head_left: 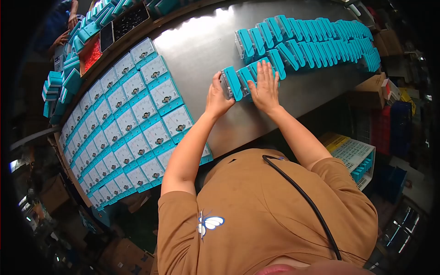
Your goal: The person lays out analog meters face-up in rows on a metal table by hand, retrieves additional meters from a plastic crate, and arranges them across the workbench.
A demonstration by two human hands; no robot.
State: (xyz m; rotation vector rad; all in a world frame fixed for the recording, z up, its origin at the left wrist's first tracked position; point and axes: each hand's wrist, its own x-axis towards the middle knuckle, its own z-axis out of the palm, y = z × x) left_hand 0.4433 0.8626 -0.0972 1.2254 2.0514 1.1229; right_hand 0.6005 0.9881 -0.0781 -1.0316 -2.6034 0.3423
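Observation:
My left hand point(218, 97) is curled round the outer end of a teal panel meter cover point(233, 83) with a clear side, standing on edge. Beside it, my right hand point(266, 88) lies with fingers stretched out over a short group of similar teal covers point(248, 73); its palm side is hidden. Just past that hand, another teal cover point(277, 63) leans at the near row's end. Two long rows of these upright covers point(316, 54) run away to the right along the metal table point(197, 55).
At left, several rows of open meters with white dials point(146, 114) cover the table. Behind them stand a bin of red parts point(91, 56), a bin of dark parts point(131, 22) and piled teal cases point(72, 68). Another person's hand point(61, 39) is there. A white crate point(355, 158) sits at right.

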